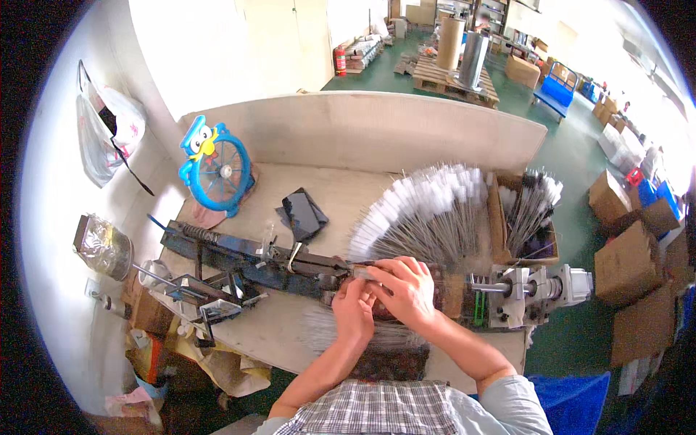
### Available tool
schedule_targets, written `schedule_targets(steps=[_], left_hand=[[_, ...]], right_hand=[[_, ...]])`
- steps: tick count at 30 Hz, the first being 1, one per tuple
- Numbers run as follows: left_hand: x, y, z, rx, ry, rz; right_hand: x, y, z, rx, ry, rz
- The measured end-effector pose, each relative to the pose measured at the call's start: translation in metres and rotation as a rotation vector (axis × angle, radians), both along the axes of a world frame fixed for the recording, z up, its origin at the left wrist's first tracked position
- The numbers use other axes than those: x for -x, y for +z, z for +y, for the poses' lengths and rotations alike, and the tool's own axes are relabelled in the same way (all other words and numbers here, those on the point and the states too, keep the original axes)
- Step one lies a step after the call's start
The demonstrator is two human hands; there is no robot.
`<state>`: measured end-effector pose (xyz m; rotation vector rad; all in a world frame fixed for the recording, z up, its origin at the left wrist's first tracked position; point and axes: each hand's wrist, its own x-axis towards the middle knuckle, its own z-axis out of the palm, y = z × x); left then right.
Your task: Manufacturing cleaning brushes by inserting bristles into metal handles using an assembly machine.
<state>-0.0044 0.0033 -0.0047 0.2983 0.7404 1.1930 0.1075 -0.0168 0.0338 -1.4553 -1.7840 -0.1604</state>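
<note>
My left hand [354, 312] and my right hand [408, 293] meet at the middle of the bench, at the right end of a long dark metal machine bar [313, 261]. The fingers of both are bent and pinched together. Whatever sits between them is hidden or too small to name. Just beyond my hands, a wide fan of white-tipped brushes with thin wire stems [424, 210] is spread on the bench. More wire stems [330, 330] lie beneath my left wrist. To the right of my right hand stands a motor unit with a metal shaft [540, 290].
A cardboard box of brushes [554, 250] stands at the bench's back right. Behind the bar lie a dark phone [304, 214] and a blue cartoon-duck fan [221, 174]. A low board [362, 130] walls the bench's far edge. A metal frame [217, 308] juts out at the left.
</note>
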Motion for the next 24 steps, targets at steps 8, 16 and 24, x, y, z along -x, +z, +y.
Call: schedule_targets(steps=[8,16,24], left_hand=[[-0.001,0.001,0.0,-0.009,0.038,0.012],[0.002,-0.01,0.002,-0.079,-0.003,0.046],[0.007,0.0,-0.002,-0.052,-0.032,0.046]], right_hand=[[-0.003,-0.001,0.003,-0.027,0.021,-0.019],[-0.01,0.016,-0.003,0.024,0.048,0.004],[-0.025,0.002,-0.02,0.173,0.007,-0.136]])
